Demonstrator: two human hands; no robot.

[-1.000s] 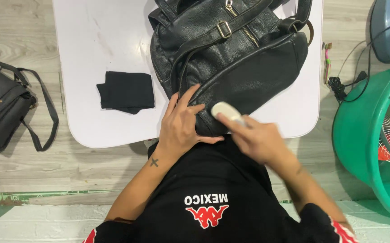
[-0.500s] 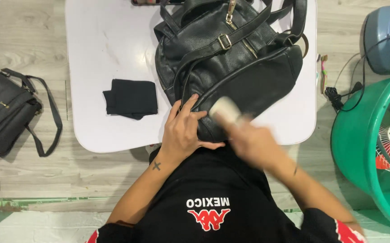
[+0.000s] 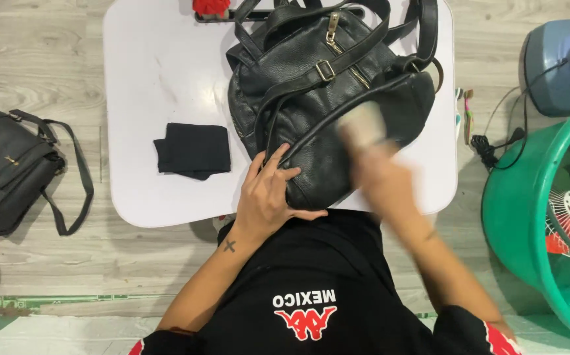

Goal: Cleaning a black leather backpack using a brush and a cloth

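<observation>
A black leather backpack [image 3: 328, 85] lies on a white table [image 3: 153, 79], its straps and metal buckles facing up. My left hand [image 3: 268, 197] rests flat on the bag's near corner, fingers spread, holding it down. My right hand [image 3: 380, 174] is blurred with motion and grips a small pale brush or sponge [image 3: 360, 125] pressed against the bag's lower side. A folded black cloth [image 3: 193, 150] lies on the table left of the bag, apart from both hands.
A second black handbag [image 3: 9, 174] sits on the wooden floor at left. A green tub [image 3: 528, 197] with a fan grille inside stands at right, a blue-grey appliance [image 3: 558, 62] and black cable [image 3: 489, 148] beyond it. Something red [image 3: 211, 6] lies at the table's far edge.
My right hand has swept the pale brush up and to the right along the bag's side. The left hand has stayed on the bag's near corner.
</observation>
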